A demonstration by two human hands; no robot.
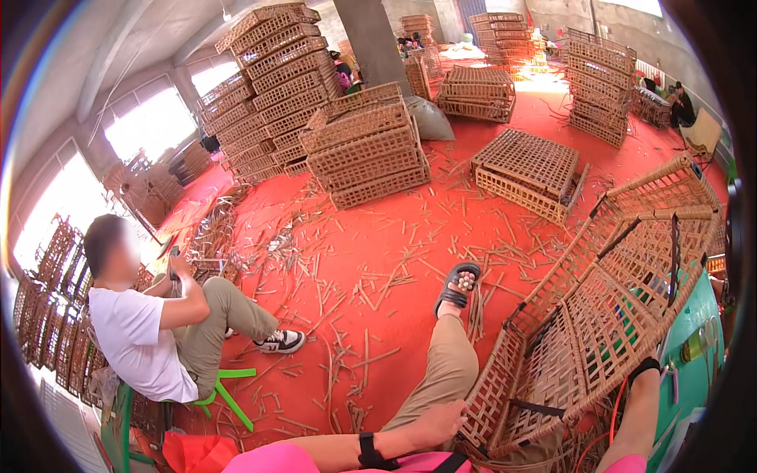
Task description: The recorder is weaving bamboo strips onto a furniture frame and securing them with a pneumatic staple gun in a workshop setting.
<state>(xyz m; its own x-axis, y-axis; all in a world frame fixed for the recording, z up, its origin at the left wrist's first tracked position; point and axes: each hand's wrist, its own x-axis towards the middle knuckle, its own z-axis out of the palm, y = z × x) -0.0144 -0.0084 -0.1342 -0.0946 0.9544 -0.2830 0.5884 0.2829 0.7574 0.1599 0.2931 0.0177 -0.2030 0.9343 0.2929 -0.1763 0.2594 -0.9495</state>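
A large woven wicker basket [587, 315] leans tilted in front of me on the right, its open lattice facing up and left. My left hand [438, 424] is at its lower left corner, closed against the rim, with the fingertips partly hidden. A black band circles that wrist. On the right, my other forearm comes up from the lower edge to a black wristband [644, 368] beside the basket's near right rim. My right hand itself is hidden behind the woven side. Dark strips bind the basket's ribs in places.
A green table [688, 331] stands right of the basket, with a bottle [700, 339] on it. To my left a seated person [142, 323] in a white shirt holds something small. Cut strips [386, 284] litter the red floor. Stacked wicker crates [367, 150] stand farther off.
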